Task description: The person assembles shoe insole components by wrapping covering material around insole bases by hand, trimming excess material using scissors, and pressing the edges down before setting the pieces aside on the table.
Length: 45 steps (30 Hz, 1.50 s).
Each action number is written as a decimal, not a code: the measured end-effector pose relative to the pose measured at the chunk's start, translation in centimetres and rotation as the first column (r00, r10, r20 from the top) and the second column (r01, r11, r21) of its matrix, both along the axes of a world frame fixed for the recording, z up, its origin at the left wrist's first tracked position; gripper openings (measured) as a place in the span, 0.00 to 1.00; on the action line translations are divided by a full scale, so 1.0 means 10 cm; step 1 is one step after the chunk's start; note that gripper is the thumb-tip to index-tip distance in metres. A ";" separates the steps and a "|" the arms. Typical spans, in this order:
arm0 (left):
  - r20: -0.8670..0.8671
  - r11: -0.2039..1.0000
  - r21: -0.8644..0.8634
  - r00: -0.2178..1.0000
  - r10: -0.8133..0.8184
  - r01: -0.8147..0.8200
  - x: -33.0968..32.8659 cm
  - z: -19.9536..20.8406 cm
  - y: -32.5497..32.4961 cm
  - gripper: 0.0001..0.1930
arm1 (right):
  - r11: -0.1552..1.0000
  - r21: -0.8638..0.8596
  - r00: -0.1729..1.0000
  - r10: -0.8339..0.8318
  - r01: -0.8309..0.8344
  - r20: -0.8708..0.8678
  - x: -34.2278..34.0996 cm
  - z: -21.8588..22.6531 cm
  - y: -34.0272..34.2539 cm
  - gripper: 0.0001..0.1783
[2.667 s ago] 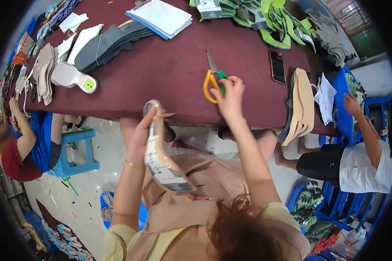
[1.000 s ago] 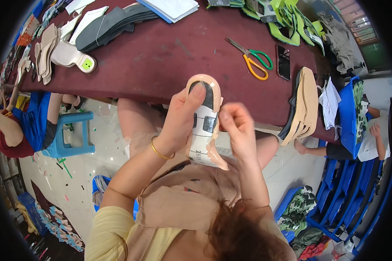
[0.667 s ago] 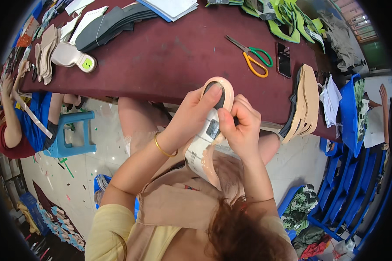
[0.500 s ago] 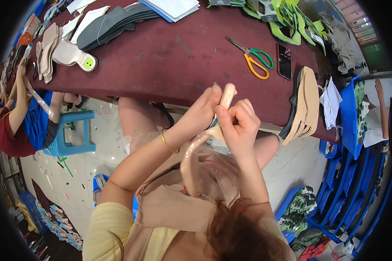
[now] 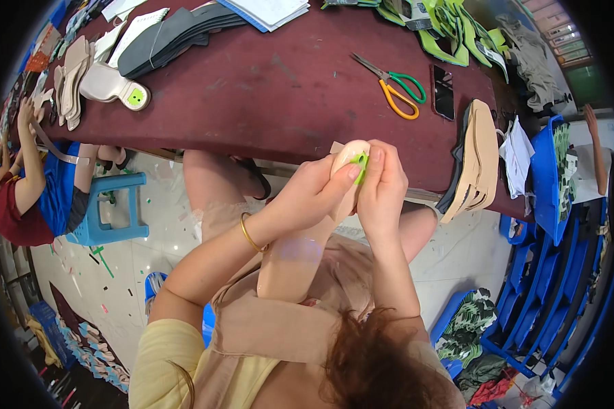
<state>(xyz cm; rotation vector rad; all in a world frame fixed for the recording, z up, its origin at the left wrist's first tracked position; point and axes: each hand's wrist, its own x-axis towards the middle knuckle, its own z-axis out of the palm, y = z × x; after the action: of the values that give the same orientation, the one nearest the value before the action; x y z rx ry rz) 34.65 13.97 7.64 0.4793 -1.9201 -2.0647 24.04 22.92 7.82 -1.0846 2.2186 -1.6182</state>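
A beige shoe sole (image 5: pixel 290 266) is held over my lap at the table's front edge, its broad flat face up. Its narrower end, with a bright green patch (image 5: pixel 361 168), points away from me between my hands. My left hand (image 5: pixel 317 187) grips one side, the thumb pressing beside the green patch. From the other side my right hand (image 5: pixel 383 187) closes around the same end, its fingertips at the patch's edge. Some fingers are hidden under the sole. On the table at the far left lies a similar sole (image 5: pixel 101 83) with a green patch.
Scissors (image 5: pixel 387 76) with green and orange handles and a phone (image 5: pixel 443 93) lie on the dark red table (image 5: pixel 266 88). Beige sole pieces (image 5: pixel 477 160) are stacked at its right edge. Blue bins (image 5: pixel 552 184) stand at the right. Another person (image 5: pixel 31 184) works at the left near a blue stool (image 5: pixel 109 204).
The sole has turned from edge-on to flat face up, bringing its green patch into view. Both hands have shifted their grip to the patched end.
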 end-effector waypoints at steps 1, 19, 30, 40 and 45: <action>0.078 0.997 -0.047 0.996 -0.052 0.055 0.02 0.01 -0.03 0.18 | 0.999 0.034 0.967 0.000 0.009 -0.256 0.01 -0.01 -0.01 0.15; 0.094 0.707 0.607 0.850 -0.518 0.363 0.12 0.04 -0.16 0.29 | 0.621 0.725 0.505 0.747 -0.298 -0.432 -0.38 0.46 0.07 0.10; -0.021 1.000 -0.017 1.000 -0.012 0.011 0.05 -0.19 -0.12 0.15 | 0.828 -0.531 0.474 0.546 -0.180 0.691 -0.10 -0.07 -0.12 0.20; 0.157 0.998 0.067 0.988 0.009 -0.019 0.05 0.02 -0.21 0.15 | 0.839 -0.545 0.367 0.502 0.016 0.783 -0.22 -0.01 0.02 0.17; -0.010 0.861 0.439 0.960 -0.281 0.257 -0.05 -0.30 -0.26 0.25 | 0.641 -0.754 0.291 0.756 -0.146 0.586 -0.17 0.00 -0.01 0.18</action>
<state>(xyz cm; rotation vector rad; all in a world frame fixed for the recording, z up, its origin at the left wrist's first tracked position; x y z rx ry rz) 34.14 11.35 4.61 0.3759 -1.6157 -2.7138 22.36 22.85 7.80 -0.5947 0.5710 -1.8990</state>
